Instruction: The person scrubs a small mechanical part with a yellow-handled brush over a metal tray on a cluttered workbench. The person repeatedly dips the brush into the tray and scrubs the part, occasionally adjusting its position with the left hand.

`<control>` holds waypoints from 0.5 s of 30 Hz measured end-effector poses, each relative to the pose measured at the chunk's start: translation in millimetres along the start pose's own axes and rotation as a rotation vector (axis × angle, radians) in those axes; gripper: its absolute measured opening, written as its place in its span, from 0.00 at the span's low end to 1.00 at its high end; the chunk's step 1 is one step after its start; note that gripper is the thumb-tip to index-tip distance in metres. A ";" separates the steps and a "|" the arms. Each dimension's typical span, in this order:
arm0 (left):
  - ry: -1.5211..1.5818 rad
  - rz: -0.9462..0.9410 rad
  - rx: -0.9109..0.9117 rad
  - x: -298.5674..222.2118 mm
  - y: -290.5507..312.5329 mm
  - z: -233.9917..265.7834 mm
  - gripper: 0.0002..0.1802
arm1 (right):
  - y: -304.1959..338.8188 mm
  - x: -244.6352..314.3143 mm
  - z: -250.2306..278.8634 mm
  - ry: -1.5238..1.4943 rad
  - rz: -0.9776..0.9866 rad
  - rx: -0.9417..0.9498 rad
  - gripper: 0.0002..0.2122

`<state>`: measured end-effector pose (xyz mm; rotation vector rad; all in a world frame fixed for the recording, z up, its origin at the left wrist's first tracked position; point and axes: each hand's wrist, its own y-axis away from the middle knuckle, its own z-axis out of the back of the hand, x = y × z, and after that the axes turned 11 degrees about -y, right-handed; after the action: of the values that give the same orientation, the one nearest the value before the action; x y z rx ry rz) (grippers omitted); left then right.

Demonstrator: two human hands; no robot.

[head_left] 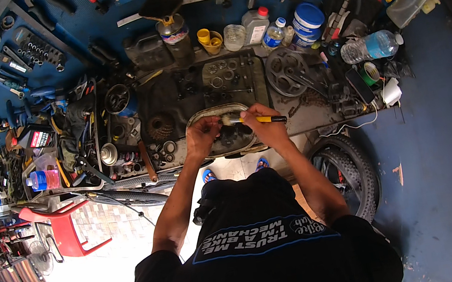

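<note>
My right hand (265, 129) is closed round a paintbrush (271, 118) with a yellow and black handle. Its pale bristles point left, close to the fingertips of my left hand (202, 138). Those fingers are pinched together; whatever small dark part they may hold is too hidden to name. Both hands are over an oval metal basin (214, 109) at the bench's front edge, with dark parts lying in it. Left of the basin sits a bicycle cassette (161, 127). Beyond it, several small metal rings (217, 82) lie on a dark mat.
A crankset (286, 73) and a water bottle (370, 47) lie on the right of the bench. Jars, bottles and a blue tub (308, 24) line the back. Tools crowd the left, near a wooden-handled tool (147, 160). Bicycle tyres (356, 170) stand below right.
</note>
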<state>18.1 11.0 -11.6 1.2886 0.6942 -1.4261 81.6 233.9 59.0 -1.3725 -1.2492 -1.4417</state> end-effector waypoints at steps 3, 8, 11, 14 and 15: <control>-0.011 0.017 -0.007 -8.4 1.6 -0.8 0.13 | 0.3 -7.1 -5.5 0.200 0.142 0.025 0.14; 0.079 0.037 -0.008 -9.3 6.3 2.9 0.12 | 6.0 1.0 -1.3 0.226 0.105 -0.033 0.13; 0.094 0.008 -0.007 -10.2 3.2 0.4 0.12 | 3.4 -8.3 -10.9 0.260 0.193 -0.042 0.12; 0.070 0.013 -0.011 -7.2 4.3 2.7 0.12 | 5.8 -1.8 -8.3 0.293 0.238 -0.039 0.10; 0.095 0.000 -0.019 -4.6 2.1 2.7 0.12 | 6.9 1.4 -9.3 0.304 0.253 -0.038 0.10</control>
<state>18.5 9.4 -6.1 1.3486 0.7695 -1.3615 85.9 223.5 61.9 -1.2303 -0.8276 -1.4356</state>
